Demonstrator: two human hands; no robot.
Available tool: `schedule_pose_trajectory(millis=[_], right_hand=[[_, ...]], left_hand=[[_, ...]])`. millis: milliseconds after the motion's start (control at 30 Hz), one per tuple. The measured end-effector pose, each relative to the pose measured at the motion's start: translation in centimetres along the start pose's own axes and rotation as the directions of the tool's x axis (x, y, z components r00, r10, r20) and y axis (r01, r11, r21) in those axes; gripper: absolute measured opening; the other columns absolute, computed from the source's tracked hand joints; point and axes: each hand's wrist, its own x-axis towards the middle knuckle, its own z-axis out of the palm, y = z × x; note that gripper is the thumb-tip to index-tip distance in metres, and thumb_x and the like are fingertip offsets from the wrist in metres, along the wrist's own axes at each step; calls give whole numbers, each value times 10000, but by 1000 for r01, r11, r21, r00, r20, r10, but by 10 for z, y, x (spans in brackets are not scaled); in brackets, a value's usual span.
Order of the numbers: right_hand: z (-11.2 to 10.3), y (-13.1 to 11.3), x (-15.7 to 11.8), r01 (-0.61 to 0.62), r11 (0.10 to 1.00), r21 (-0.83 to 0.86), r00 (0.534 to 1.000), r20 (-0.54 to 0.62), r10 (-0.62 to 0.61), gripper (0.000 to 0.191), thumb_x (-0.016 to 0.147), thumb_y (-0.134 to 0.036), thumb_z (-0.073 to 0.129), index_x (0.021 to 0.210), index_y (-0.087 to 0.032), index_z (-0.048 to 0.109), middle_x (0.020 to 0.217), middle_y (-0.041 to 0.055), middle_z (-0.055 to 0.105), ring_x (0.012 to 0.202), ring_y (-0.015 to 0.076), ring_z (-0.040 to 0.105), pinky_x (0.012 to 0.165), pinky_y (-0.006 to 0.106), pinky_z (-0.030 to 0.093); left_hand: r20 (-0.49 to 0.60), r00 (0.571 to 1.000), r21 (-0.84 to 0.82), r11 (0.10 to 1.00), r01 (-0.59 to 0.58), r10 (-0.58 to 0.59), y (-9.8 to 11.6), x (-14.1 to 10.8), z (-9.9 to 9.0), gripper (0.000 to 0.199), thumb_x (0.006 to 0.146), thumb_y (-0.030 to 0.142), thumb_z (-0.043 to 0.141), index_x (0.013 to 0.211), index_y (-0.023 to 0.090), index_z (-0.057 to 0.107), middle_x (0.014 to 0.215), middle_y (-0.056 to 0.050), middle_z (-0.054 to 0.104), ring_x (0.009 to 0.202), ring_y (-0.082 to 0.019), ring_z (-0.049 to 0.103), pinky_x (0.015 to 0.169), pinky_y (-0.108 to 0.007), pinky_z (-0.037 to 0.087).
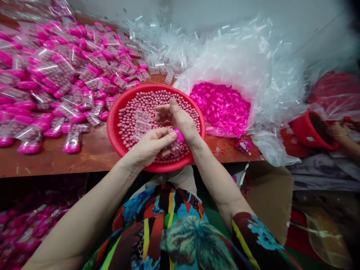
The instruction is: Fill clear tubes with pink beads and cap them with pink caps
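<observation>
My left hand (152, 144) is closed on a small clear plastic container with a pink cap (179, 135), held over the basin. Much of the container is hidden by the fingers. Against the capped end rests the heel of my right hand (180, 120), its fingers loosely stretched and apart. Below both hands is a red basin (111, 129) of small pink balls (128, 120). Several clear containers (143, 119) lie on top of the balls, left of my hands.
Filled containers with pink caps (67, 75) are heaped across the table's left (92, 153). Behind the basin lie clear containers (165, 62). To its right, a plastic bag (236, 60) holds loose pink caps (222, 107). Far right, another person's hand (339, 129) touches a red bucket (308, 131).
</observation>
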Motion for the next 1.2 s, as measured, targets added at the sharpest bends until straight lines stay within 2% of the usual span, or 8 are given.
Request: schedule_pose_trajectory(millis=[167,300,533,633,733,800,933,1200], right_hand=[[10,5,10,16,997,70,997,-75,-10,755,1011,-805,288,1066,-199,734,875,66,747,854,188,742,795,319,629],[13,12,18,50,997,-56,980,-192,-60,683,983,-808,408,1129,-211,706,896,55,736,866,176,726,816,305,605],[1,26,26,42,999,-28,949,-311,-49,763,944,-855,399,1156,-177,678,840,53,729,836,174,738,797,294,601],[-9,25,6,153,981,-123,962,-209,-176,721,1010,-790,339,1248,-191,660,1072,104,757,1031,206,738,923,353,602],[-9,27,-20,321,860,-396,941,25,-339,695,931,-675,658,1417,-185,580,1432,168,636,1359,299,595,1153,489,490],[-6,29,-31,367,733,-573,918,96,-385,785,836,-498,826,1481,-164,530,1531,198,551,1451,355,499,1230,566,393],[-3,25,-31,393,636,-665,882,76,-465,707,821,-275,782,1474,-176,533,1472,181,588,1420,357,514,1247,582,377],[5,-2,17,473,654,-590,822,27,-569,591,895,-324,745,1434,-186,545,1442,134,572,1435,362,485,1253,619,352]], left_hand=[[-75,996,-10,999,-51,51,0,0,4,417,751,474,901,780,147,643,639,-6,585,452,-46,395,397,-177,216],[-219,967,52,992,-118,127,-5,2,6,396,778,452,876,768,142,631,633,9,551,480,-46,419,419,-159,275],[-290,957,-107,993,-44,11,-2,4,0,284,806,361,807,903,144,653,734,-29,642,510,-89,525,409,-172,284],[-323,944,-160,980,-119,62,-1,8,-2,221,832,318,758,947,148,675,784,-36,674,604,-126,603,462,-191,371],[-351,927,-194,959,-207,129,-3,12,-3,165,817,266,753,913,141,704,833,-39,708,718,-140,640,608,-217,489],[-362,917,-179,953,-244,167,-3,12,-3,176,783,256,796,890,137,721,848,-36,720,771,-139,644,701,-223,515],[-282,939,-135,961,-241,196,6,10,1,258,754,326,872,830,130,723,811,-40,710,762,-145,644,713,-232,516],[-296,898,178,942,-284,326,55,16,4,241,979,260,678,787,115,668,755,-27,653,800,-142,678,748,-237,532]])
